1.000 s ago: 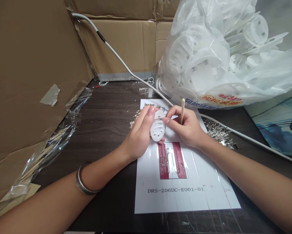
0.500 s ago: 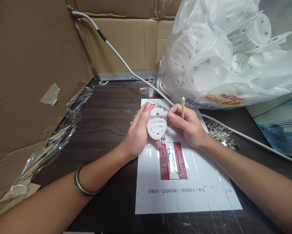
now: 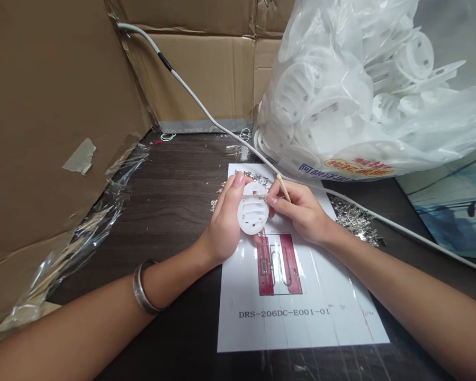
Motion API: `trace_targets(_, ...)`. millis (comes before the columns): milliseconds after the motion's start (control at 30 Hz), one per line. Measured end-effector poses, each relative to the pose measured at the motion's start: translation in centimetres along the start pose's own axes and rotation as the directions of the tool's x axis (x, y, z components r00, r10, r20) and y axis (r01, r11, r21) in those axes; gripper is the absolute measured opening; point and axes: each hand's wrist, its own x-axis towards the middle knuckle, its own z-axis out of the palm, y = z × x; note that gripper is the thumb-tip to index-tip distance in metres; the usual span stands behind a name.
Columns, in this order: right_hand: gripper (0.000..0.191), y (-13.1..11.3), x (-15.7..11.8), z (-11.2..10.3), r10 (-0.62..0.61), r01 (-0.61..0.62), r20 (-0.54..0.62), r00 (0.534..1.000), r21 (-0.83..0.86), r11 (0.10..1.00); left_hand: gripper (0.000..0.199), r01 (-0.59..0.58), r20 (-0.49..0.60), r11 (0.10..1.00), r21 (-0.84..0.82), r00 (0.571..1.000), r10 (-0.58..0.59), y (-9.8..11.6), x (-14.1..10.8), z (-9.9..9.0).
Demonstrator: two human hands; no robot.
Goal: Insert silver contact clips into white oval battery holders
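Note:
My left hand point(image 3: 227, 227) is closed around a round white plastic disc point(image 3: 254, 217) with slots and small square holes, thumb along its upper left edge. My right hand point(image 3: 301, 209) pinches a thin wooden stick point(image 3: 284, 189), like a piece of chopstick. The right fingertips meet the disc's upper right edge; whether a small metal part sits there I cannot make out. Below both hands lies a printed sheet point(image 3: 301, 330) with a red and white diagram point(image 3: 280, 264) and the code DRS-206DC-E001-01.
Small metal parts lie in a pile point(image 3: 357, 219) right of the sheet, with more metal parts point(image 3: 217, 196) behind my left hand. A clear bag point(image 3: 321, 106) of white plastic discs stands at back right. A white cable point(image 3: 206, 108) crosses behind. Cardboard walls point(image 3: 201, 79) enclose the left and back.
The stick in my right hand has tipped from upright to slanting left. My right fingers have shifted slightly at the disc's edge. The disc stays in my left hand.

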Motion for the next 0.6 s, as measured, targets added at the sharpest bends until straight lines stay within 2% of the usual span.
trace_targets(200,0.029,-0.19,0.07,-0.03,0.013,-0.012,-0.008,1.000,0.038,0.999,0.061,-0.031,0.146,0.999,0.041,0.989,0.025,-0.25,0.10,-0.56)
trace_targets(333,0.034,-0.22,-0.10,0.00,0.029,-0.029,0.014,0.999,0.046,0.999,0.070,-0.002,0.243,0.998,0.065,0.970,-0.014,-0.05,0.23,-0.68)
trace_targets(600,0.034,-0.14,-0.28,0.07,0.046,-0.050,0.045,0.998,0.075,0.996,0.074,-0.002,0.274,0.997,0.073,0.961,-0.018,0.36,0.18,-0.69)
